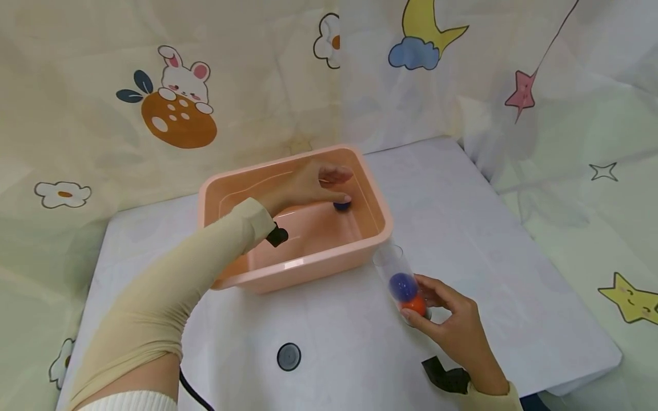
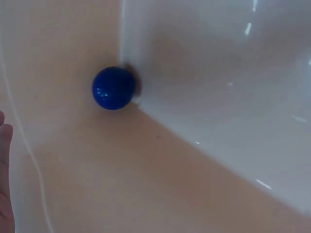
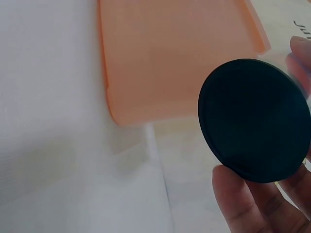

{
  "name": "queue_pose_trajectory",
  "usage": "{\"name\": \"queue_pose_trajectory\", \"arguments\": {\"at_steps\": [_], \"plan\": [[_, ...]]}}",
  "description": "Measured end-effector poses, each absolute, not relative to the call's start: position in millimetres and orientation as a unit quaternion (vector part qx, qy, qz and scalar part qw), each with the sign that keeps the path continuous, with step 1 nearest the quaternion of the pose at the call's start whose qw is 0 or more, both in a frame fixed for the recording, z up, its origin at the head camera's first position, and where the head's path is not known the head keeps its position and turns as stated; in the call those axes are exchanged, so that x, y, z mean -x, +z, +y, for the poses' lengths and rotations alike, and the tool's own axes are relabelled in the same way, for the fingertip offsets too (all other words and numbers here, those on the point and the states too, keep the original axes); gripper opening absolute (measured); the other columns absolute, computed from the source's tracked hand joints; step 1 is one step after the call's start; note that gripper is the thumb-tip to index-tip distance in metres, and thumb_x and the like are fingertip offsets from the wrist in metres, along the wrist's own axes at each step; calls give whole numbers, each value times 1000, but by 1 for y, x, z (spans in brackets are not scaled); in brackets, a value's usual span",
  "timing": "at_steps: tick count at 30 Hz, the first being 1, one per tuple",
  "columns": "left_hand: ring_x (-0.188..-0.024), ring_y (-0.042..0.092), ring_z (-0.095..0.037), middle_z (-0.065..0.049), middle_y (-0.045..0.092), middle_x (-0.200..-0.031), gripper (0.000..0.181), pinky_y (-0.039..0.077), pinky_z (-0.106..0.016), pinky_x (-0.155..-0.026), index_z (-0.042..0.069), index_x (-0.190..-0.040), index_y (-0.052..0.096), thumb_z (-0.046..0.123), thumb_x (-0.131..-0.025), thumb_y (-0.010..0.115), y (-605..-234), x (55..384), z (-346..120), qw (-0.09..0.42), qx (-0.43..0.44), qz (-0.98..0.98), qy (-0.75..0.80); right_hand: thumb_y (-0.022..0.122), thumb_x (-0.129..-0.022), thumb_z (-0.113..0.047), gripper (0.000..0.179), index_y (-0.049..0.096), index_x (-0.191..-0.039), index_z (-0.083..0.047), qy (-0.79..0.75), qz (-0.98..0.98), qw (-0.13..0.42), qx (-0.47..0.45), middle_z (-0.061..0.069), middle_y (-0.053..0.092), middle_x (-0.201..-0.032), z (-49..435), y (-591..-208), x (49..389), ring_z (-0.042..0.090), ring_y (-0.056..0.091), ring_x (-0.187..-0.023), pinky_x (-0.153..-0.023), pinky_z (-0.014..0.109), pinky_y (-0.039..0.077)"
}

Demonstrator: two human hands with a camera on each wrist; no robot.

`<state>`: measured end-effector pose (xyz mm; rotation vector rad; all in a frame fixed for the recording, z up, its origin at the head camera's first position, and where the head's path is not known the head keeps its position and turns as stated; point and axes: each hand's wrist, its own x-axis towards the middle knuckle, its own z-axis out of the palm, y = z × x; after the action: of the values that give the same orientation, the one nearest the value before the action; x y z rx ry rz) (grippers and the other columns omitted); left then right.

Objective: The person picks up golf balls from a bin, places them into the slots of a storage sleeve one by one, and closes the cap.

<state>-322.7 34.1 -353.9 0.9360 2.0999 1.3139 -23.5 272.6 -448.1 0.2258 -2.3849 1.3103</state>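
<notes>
In the head view my left hand [image 1: 312,185] reaches inside a pink plastic basin [image 1: 303,264]. Its thumb overlaps a blue ball [image 1: 341,206] there. From the left wrist, that blue ball [image 2: 113,88] lies in a corner of the basin, and the fingertips [image 2: 5,141] at the left edge are apart from it. My right hand [image 1: 460,322] grips a clear tube [image 1: 388,258] near its lower end, tilted over the table. Stacked inside are a blue ball [image 1: 403,286] and, below it, an orange ball [image 1: 414,306]. A dark round base [image 3: 255,121] closes the tube's bottom.
A dark round cap [image 1: 289,357] lies on the white-covered table [image 1: 247,342] in front of the basin. At lower left a black cable [image 1: 194,391] runs by my left arm. Printed cloth [image 1: 267,74] hangs behind and beside the table.
</notes>
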Motion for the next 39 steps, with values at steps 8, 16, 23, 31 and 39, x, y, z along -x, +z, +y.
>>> {"name": "queue_pose_trajectory", "arguments": {"at_steps": [8,16,23,31,39], "plan": [[-135,65,-31,-20,67,-145,62,52,-34,-114,-5,-144,65,11,-89,89,-372,331,35,236,-341,790,451,95,-69,11,66,72,-130,4,471,-855,201,-82,13,79,-110,276,-453,25,4,74,-93,-78,13,59],[-134,65,-33,-22,68,-142,58,51,-38,-116,-8,-142,65,8,-91,87,-391,339,35,242,-340,798,434,95,-69,12,66,72,-131,3,478,-851,198,-87,12,80,-108,275,-454,25,4,74,-93,-78,13,59],[-136,63,-35,-24,67,-143,59,50,-43,-117,-9,-142,65,11,-91,88,-400,341,36,213,-349,823,394,95,-68,12,67,72,-131,2,478,-851,199,-87,8,79,-109,276,-455,25,4,74,-93,-78,13,59],[-108,66,-38,-24,73,-114,40,50,-33,-94,-8,-120,72,11,-90,91,-416,345,39,179,-387,817,389,96,-68,11,67,73,-130,1,475,-853,200,-81,9,79,-110,275,-455,25,3,74,-94,-78,13,59],[-102,67,-39,-22,77,-110,31,56,-46,-95,-8,-114,74,2,-89,89,-427,350,45,151,-423,805,388,96,-67,11,68,73,-131,1,479,-851,201,-84,9,79,-108,275,-456,24,4,74,-92,-77,13,60]]}}
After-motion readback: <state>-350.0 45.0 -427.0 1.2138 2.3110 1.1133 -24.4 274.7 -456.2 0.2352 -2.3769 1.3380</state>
